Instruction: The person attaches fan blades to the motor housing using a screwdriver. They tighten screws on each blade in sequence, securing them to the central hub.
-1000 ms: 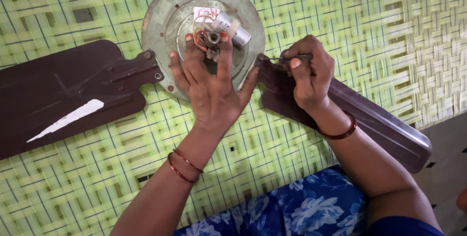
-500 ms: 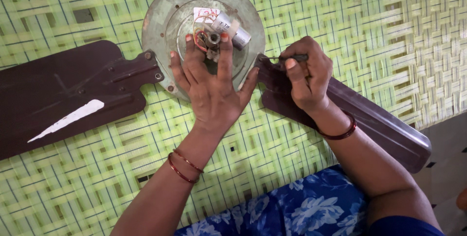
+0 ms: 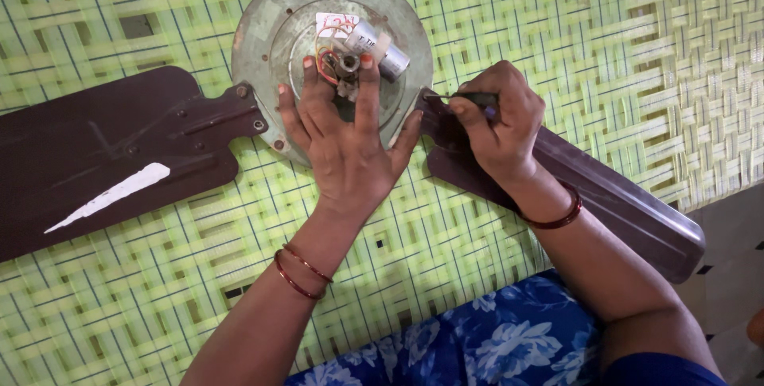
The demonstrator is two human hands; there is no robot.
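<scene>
1. Here the right hand (image 3: 501, 127) is closed tight around a thin screwdriver (image 3: 465, 99), its tip at the brown fan blade (image 3: 613, 195).
2. The left hand (image 3: 346, 143) lies flat and open on the round metal fan motor (image 3: 263, 44).
3. It looks heavy and hard; holding its middle seems best.

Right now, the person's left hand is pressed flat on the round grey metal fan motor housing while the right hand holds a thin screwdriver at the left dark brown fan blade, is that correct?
Not quite. The head view shows the left hand flat on the round grey metal fan motor housing, but the right hand holds the thin screwdriver at the right dark brown fan blade, not the left one.
</scene>
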